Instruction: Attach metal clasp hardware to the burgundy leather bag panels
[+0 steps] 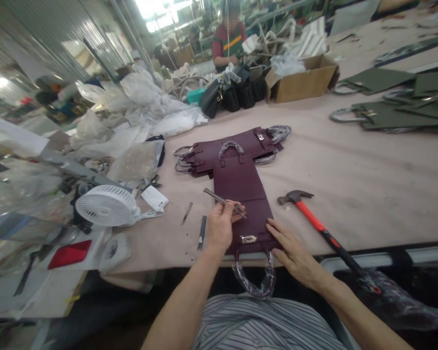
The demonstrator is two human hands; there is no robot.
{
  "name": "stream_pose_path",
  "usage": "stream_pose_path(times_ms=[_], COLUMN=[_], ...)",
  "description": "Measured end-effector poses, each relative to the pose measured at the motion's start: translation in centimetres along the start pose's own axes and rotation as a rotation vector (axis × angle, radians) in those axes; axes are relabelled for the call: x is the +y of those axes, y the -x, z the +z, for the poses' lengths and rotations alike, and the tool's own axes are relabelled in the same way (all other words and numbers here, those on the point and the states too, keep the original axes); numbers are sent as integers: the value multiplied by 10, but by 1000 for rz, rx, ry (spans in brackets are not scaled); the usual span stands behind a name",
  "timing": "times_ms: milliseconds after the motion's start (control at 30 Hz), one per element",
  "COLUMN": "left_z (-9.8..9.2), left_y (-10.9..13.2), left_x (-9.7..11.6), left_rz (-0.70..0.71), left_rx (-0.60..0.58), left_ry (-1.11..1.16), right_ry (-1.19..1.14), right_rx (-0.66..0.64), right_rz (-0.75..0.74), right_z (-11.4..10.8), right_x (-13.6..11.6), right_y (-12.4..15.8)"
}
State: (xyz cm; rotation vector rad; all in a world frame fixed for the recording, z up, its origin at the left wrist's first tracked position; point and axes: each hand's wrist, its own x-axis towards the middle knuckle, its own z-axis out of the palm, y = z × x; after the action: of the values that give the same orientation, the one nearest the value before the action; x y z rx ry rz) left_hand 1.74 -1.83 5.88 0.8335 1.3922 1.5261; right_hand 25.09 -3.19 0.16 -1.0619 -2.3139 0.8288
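A long burgundy bag panel lies flat in front of me, a wrapped handle hanging over the table's near edge. Close to that edge sits its metal clasp. My left hand is closed around thin metal rod-like tools, held slanted over the panel; their exact kind is unclear. Stretched fingers of my right hand rest on the panel's right edge. Further burgundy bag pieces with wrapped handles lie beneath its far end.
To the right lies a claw hammer with a red and black handle. A white fan, a red phone-like object and a small cutter are on the left. Green bag pieces, a cardboard box and a co-worker are farther back.
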Motion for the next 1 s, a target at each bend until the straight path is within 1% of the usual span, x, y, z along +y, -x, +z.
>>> stream_pose_path(times_ms=[33, 67, 133, 167, 233, 267, 300, 333, 367, 400, 433, 467, 500, 533, 567, 633, 700, 733, 800, 867, 933, 1000], left_z=[-19, -41, -90, -114, -156, -172, -183, -190, -191, -187, -178, -164, -147, -127, -107, -71, -45, -38, -31, -33, -42, -54], left_y=[-10, -19, -31, -35, -34, -30, -25, -18, -9, 0, 9, 19, 28, 36, 42, 49, 50, 49, 46, 44, 44, 42], left_x=[9, 18, 34, 40, 46, 47, 45, 43, 39, 35, 31, 28, 25, 22, 20, 17, 15, 14, 12, 10, 10, 8], left_rz=[1, 20, 83, 78, -18, -85, -129, -131, -81, 13, 131, 254, 351, 419, 468, 502, 482, 469, 482, 557, 640, 682], left_rx=[28, 60, 133, 141, 133, 125, 127, 134, 138, 126, 85, 16, -81, -188, -283, -430, -496, -519, -575, -650, -710, -744], left_ry=[-95, -274, -783, -1028, -1384, -1504, -1589, -1642, -1665, -1655, -1612, -1543, -1462, -1390, -1345, -1347, -1425, -1467, -1535, -1584, -1605, -1546], right_ry=[-7, -13, -14, -7, 32, 67, 102, 131, 153, 172, 191, 218, 256, 298, 332, 360, 366, 377, 434, 524, 623, 677], right_rx=[-5, -5, 1, 1, 23, 54, 96, 137, 169, 178, 163, 126, 80, 32, -11, -66, -92, -108, -164, -236, -292, -336], right_rz=[-1, -4, -7, -7, -10, -10, -15, -25, -38, -50, -56, -51, -32, -4, 21, 44, 20, 1, -57, -176, -328, -445], right_z=[-1, -2, -2, -2, -3, -4, -7, -10, -14, -17, -20, -21, -21, -21, -19, -17, -16, -16, -18, -21, -25, -30], right_x=[1, 1, 3, 2, -5, -12, -21, -32, -44, -55, -64, -70, -72, -71, -67, -54, -43, -39, -38, -42, -46, -46], right_y=[0, -1, -1, -1, -2, -3, -5, -8, -11, -15, -19, -24, -28, -32, -35, -40, -44, -45, -48, -50, -52, -52])
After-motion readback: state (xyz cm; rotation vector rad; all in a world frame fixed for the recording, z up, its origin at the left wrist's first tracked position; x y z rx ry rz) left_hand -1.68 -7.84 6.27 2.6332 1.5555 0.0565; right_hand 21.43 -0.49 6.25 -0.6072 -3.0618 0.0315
